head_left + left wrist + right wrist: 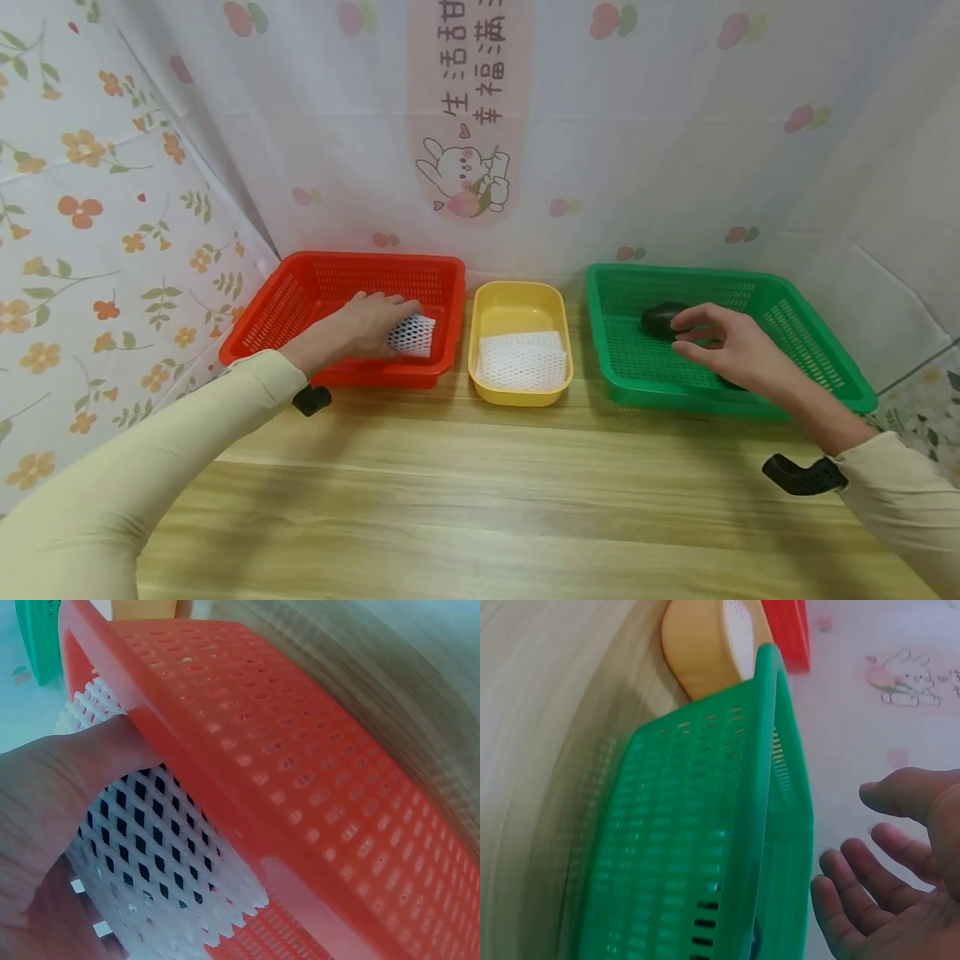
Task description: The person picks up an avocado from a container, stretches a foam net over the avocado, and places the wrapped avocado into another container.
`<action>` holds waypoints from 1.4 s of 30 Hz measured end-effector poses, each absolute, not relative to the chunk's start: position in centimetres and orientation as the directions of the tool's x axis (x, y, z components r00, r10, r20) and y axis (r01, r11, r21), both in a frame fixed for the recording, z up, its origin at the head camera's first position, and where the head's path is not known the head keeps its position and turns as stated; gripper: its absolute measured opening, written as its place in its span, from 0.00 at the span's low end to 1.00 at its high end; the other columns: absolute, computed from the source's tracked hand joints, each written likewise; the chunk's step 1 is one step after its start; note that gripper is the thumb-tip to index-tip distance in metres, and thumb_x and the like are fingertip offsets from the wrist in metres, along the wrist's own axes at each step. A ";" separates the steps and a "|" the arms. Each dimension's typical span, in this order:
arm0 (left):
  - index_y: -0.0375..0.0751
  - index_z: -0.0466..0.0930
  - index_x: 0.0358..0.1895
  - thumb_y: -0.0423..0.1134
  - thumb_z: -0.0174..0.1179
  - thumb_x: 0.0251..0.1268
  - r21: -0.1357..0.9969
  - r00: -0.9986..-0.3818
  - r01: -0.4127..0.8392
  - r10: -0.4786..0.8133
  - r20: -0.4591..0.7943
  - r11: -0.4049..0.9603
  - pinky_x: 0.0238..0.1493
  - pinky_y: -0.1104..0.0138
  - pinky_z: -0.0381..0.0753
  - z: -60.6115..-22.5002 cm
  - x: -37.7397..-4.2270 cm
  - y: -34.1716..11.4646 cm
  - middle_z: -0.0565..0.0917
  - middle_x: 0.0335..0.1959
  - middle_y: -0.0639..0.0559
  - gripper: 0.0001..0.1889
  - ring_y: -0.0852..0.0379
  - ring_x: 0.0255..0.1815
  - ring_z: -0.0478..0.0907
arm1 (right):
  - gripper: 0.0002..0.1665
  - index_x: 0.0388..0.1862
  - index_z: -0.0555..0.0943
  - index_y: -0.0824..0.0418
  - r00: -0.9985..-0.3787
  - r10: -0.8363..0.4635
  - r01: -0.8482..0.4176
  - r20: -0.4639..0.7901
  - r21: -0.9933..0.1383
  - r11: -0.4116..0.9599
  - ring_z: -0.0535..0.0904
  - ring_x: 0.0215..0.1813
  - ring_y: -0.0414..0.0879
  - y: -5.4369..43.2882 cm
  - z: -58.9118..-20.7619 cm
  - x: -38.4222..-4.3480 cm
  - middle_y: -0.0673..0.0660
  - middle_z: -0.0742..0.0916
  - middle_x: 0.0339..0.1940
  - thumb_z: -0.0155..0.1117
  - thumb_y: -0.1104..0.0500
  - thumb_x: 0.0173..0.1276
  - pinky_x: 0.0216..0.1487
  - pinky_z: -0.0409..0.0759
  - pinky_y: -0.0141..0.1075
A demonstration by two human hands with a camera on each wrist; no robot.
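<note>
Inside the red basket (448, 333), my left hand (367, 323) holds a dark fruit wrapped in a white foam net sleeve (412, 336). The left wrist view shows the thumb across the foam net (150, 832), with dark skin showing through its holes; the fingers' far side is hidden. My right hand (731, 346) hovers over the green basket (622, 367), fingers spread and relaxed, holding nothing. Beside its fingertips in the head view is a dark oval fruit, like an avocado (658, 320). Another dark shape lies partly hidden beneath this hand.
Between the baskets stands a yellow tray (521, 398) with flat white foam net sleeves (522, 361) in it. All three containers sit on a wooden table (465, 500), close against a printed curtain (337, 125). Black wrist mounts (804, 477) hang beside both forearms.
</note>
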State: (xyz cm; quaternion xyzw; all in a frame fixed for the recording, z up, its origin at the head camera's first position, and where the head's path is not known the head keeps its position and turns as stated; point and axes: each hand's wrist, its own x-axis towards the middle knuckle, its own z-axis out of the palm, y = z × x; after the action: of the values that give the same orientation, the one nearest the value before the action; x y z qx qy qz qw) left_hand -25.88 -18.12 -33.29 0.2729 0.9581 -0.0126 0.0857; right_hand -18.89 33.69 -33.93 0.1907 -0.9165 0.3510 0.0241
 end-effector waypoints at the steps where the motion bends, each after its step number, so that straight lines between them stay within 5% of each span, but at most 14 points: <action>1: 0.49 0.70 0.67 0.44 0.81 0.48 0.020 -0.836 0.526 0.522 -0.169 0.850 0.59 0.42 0.72 -33.3 -26.0 -18.1 0.79 0.60 0.44 0.41 0.40 0.57 0.74 | 0.19 0.61 0.76 0.66 -0.927 -0.332 -0.365 0.177 -0.634 0.682 0.77 0.49 0.25 33.9 -34.0 -18.9 0.64 0.81 0.56 0.64 0.63 0.75 0.44 0.77 0.24; 24: 0.50 0.69 0.59 0.40 0.77 0.57 0.076 -0.800 0.511 0.506 -0.323 0.856 0.58 0.51 0.77 -34.7 -27.1 -16.8 0.78 0.51 0.47 0.30 0.47 0.52 0.74 | 0.22 0.62 0.75 0.70 -0.944 -0.303 -0.321 0.133 -0.596 0.736 0.74 0.47 0.22 37.1 -34.4 -20.2 0.70 0.81 0.57 0.65 0.62 0.74 0.42 0.77 0.23; 36: 0.52 0.69 0.63 0.42 0.79 0.52 0.038 -0.796 0.487 0.462 -0.390 0.872 0.62 0.47 0.75 -35.0 -27.3 -16.3 0.78 0.55 0.47 0.35 0.46 0.54 0.75 | 0.22 0.62 0.74 0.70 -0.946 -0.308 -0.306 0.104 -0.604 0.736 0.74 0.47 0.22 37.8 -33.8 -20.1 0.69 0.80 0.57 0.64 0.60 0.75 0.43 0.77 0.23; 42: 0.50 0.68 0.63 0.39 0.78 0.54 0.039 -0.781 0.505 0.476 -0.405 0.862 0.60 0.48 0.76 -35.3 -27.4 -16.2 0.78 0.54 0.45 0.34 0.45 0.54 0.74 | 0.24 0.63 0.74 0.70 -0.947 -0.311 -0.300 0.079 -0.562 0.771 0.80 0.50 0.37 38.6 -33.4 -20.3 0.69 0.80 0.57 0.65 0.59 0.75 0.44 0.78 0.26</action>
State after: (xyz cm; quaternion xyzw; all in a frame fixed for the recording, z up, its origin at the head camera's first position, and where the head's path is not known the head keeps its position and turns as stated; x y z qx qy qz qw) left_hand -27.43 -16.23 -35.28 0.2601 0.9429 -0.0359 0.2050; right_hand -20.33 38.60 -33.37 0.1623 -0.9409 0.2972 -0.0092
